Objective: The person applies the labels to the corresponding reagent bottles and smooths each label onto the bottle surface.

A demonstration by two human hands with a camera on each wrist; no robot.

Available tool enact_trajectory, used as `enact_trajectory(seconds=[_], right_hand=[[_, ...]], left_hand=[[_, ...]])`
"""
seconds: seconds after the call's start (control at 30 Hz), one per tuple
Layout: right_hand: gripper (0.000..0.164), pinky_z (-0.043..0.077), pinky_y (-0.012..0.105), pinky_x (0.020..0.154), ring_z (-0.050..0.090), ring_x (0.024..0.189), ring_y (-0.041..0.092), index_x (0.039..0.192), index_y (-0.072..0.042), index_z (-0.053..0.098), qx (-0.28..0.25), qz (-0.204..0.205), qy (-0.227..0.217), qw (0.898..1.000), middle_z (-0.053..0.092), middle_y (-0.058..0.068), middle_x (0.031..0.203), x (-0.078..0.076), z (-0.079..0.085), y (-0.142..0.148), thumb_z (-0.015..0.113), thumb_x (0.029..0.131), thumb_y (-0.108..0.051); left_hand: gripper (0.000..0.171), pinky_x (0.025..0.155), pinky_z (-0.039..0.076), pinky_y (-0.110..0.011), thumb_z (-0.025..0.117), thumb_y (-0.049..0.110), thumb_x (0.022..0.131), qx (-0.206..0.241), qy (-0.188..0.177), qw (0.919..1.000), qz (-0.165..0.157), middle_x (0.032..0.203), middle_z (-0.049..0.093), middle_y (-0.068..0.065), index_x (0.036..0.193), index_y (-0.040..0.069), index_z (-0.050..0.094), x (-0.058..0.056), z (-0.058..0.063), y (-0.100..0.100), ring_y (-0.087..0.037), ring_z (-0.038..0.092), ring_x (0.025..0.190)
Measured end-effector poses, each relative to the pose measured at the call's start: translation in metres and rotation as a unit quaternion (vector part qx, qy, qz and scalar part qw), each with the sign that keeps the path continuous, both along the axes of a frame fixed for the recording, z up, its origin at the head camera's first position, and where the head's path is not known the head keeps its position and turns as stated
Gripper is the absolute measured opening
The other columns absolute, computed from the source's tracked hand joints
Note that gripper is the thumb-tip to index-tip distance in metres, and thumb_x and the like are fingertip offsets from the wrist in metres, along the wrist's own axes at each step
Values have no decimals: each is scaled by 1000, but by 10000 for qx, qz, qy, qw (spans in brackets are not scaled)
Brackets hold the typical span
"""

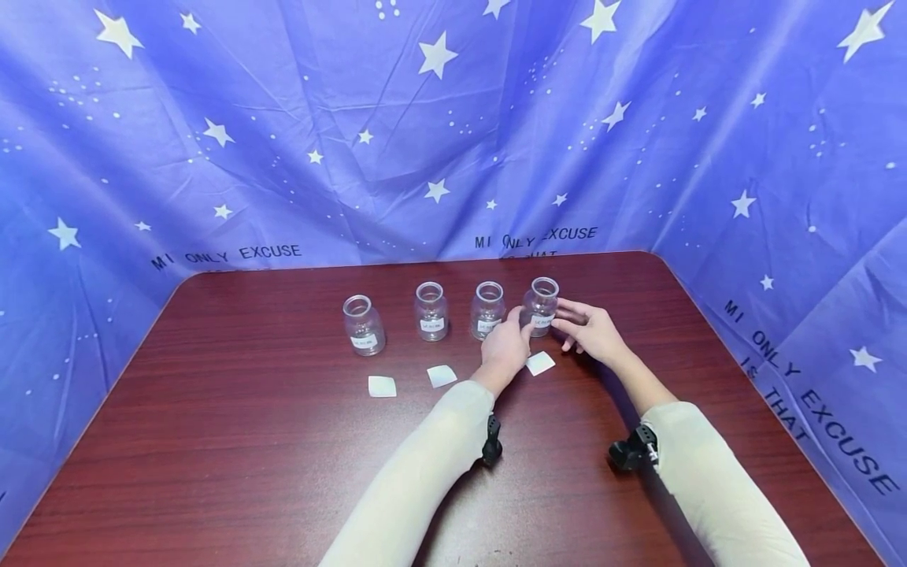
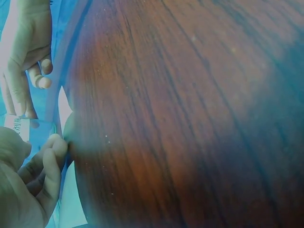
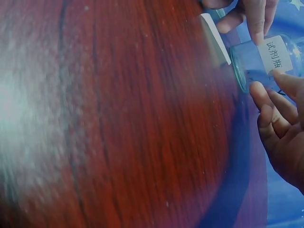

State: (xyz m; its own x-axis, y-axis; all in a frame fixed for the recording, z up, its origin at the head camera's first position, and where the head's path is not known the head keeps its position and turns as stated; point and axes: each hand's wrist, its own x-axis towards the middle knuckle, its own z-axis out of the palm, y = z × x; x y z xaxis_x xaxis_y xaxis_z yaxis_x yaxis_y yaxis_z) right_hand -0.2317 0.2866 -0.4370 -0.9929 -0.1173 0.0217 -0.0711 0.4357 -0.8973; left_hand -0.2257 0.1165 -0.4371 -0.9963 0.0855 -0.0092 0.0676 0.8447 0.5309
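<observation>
A clear glass jar [image 1: 542, 305] with a white label [image 3: 275, 53] stands at the right end of a row of similar jars. My left hand [image 1: 506, 343] holds its left side, and my right hand [image 1: 594, 334] holds its right side. In the right wrist view, both thumbs lie at opposite ends of the label, which bears dark printed characters. The right fingers curl near the jar's base. Just in front of this jar lies a white square of paper [image 1: 541, 363].
To the left stand three more labelled glass jars: one [image 1: 489, 303] partly behind my left hand, another [image 1: 431, 307], and the leftmost [image 1: 363, 323]. Two more white paper squares, one [image 1: 442, 376] and another [image 1: 383, 386], lie on the dark red table [image 1: 234, 441]. Blue star-patterned cloth [image 1: 397, 157] hangs around.
</observation>
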Motion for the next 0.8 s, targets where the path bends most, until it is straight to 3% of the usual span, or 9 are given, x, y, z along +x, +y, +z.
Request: enact_trajectory(seconds=[0.3, 0.47, 0.57, 0.7, 0.8], right_hand=[[51, 44, 27, 40, 60, 47, 11, 135, 1, 45, 12, -139, 61, 9999, 58, 28, 121, -1, 0, -3, 63, 89, -14], [52, 45, 27, 40, 60, 47, 11, 134, 0, 47, 76, -114, 92, 9999, 60, 28, 118, 2, 3, -6, 64, 88, -17], [49, 45, 27, 41, 62, 49, 16, 131, 3, 48, 94, -120, 46, 9999, 61, 29, 115, 7, 15, -11, 64, 88, -14], [44, 47, 29, 42, 62, 49, 16, 126, 2, 54, 375, -235, 106, 9990, 64, 30, 106, 9, 17, -6, 66, 87, -16], [42, 48, 29, 43, 61, 49, 11, 121, -2, 59, 625, -373, 243, 9971, 66, 28, 98, 7, 10, 5, 68, 86, -21]], left_hand=[[43, 76, 53, -40, 47, 41, 96, 67, 48, 9999, 123, 107, 70, -5, 136, 27, 44, 1, -1, 0, -22, 67, 96], [48, 77, 53, -40, 48, 42, 95, 218, -66, 9996, 150, 108, 69, -8, 137, 19, 42, 5, 1, -3, -25, 67, 96], [50, 77, 53, -40, 48, 41, 95, 333, -86, 9994, 104, 108, 69, -10, 137, 14, 42, 8, 2, -4, -26, 67, 96], [48, 78, 53, -39, 50, 38, 95, 465, 127, 9988, -16, 107, 69, -11, 135, 12, 45, 13, 3, -8, -26, 67, 96], [44, 76, 53, -37, 52, 37, 94, 544, 280, 9980, -158, 102, 71, -9, 130, 12, 50, 18, 6, -13, -23, 68, 91]])
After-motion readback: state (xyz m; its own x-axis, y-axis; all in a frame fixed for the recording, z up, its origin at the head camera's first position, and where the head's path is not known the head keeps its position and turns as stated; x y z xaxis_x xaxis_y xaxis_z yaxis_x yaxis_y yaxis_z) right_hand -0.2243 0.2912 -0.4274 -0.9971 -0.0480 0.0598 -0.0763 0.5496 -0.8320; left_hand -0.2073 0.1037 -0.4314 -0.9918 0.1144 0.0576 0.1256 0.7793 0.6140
